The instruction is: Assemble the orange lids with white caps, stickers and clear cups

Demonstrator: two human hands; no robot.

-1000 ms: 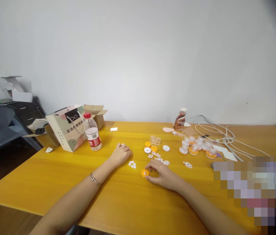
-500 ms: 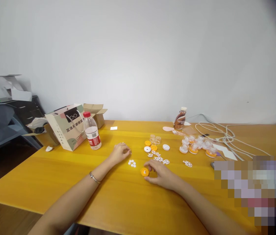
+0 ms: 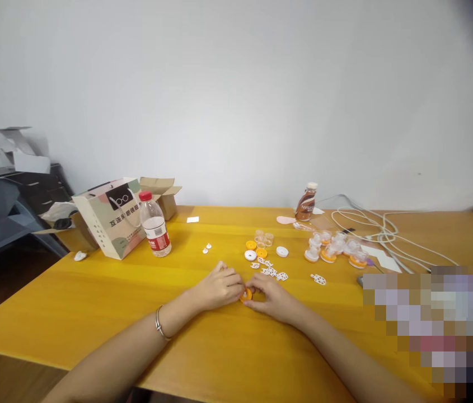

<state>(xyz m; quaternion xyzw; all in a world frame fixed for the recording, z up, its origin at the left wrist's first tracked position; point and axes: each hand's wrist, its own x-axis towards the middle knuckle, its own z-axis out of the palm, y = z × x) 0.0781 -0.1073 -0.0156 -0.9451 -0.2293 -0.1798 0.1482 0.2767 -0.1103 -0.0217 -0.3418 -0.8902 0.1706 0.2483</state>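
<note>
My right hand (image 3: 270, 296) grips a small round orange disc (image 3: 246, 296) at its right edge, thumb below and fingers above, just over the table. My left hand (image 3: 223, 286) is closed, its fingertips brought together at the disc's left side; what they pinch, if anything, is hidden. Beyond my left hand lie two small white pieces (image 3: 206, 249). Past my right hand are white cut-out pieces (image 3: 268, 271), loose orange discs (image 3: 251, 245), white discs (image 3: 282, 252) and clear cups (image 3: 263, 238).
At the right stand several clear-topped pieces with orange or white bases (image 3: 337, 246), near white cables (image 3: 383, 226). A brown drink bottle (image 3: 305, 202) is at the back. On the left are a water bottle (image 3: 155, 228), a paper bag (image 3: 112, 224) and a cardboard box (image 3: 163, 196).
My left hand has moved right and nearer, up to the orange disc, covering the small white pieces that lay there. Two other white pieces now show behind it. My right hand still holds the disc.
</note>
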